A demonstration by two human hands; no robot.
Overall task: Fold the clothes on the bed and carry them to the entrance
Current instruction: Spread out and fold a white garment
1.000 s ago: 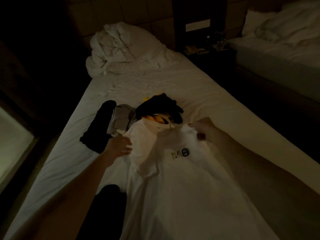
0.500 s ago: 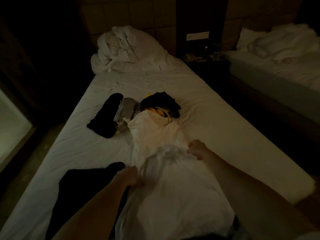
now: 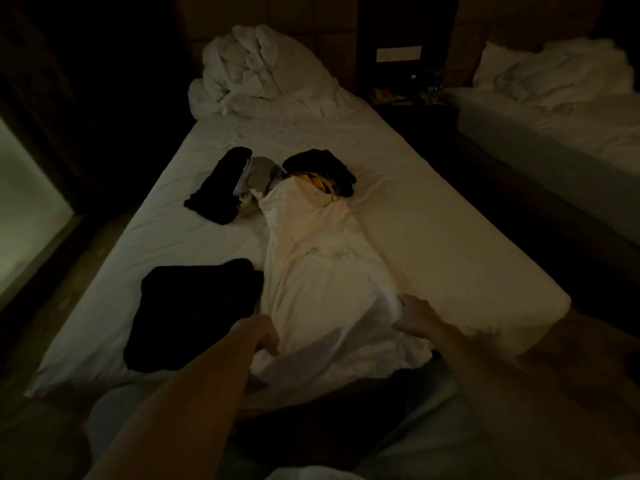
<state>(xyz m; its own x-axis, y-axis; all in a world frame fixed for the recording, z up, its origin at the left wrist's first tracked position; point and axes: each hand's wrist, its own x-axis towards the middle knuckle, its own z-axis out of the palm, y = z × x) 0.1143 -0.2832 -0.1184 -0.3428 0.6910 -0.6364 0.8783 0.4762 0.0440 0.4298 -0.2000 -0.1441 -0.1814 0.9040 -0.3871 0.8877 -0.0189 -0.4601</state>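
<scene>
A long white garment (image 3: 322, 282) lies lengthwise down the middle of the bed (image 3: 433, 237), rumpled at its near end. My left hand (image 3: 265, 336) grips its near left edge and my right hand (image 3: 414, 318) grips its near right edge, close to the foot of the bed. A dark garment (image 3: 194, 313) lies flat just left of it. Beyond, a black piece (image 3: 220, 188), a grey piece (image 3: 259, 173) and a black-and-yellow bundle (image 3: 325, 171) sit by the white garment's far end.
A crumpled white duvet (image 3: 263, 74) is heaped at the head of the bed. A dark nightstand (image 3: 412, 105) with small items separates it from a second bed (image 3: 554, 133) at the right. The room is dim; a pale panel (image 3: 24, 216) shows at the left.
Both hands have drawn back from the white garment's far end to its near end by the foot of the bed, pulling cloth with them. The view has widened backward.
</scene>
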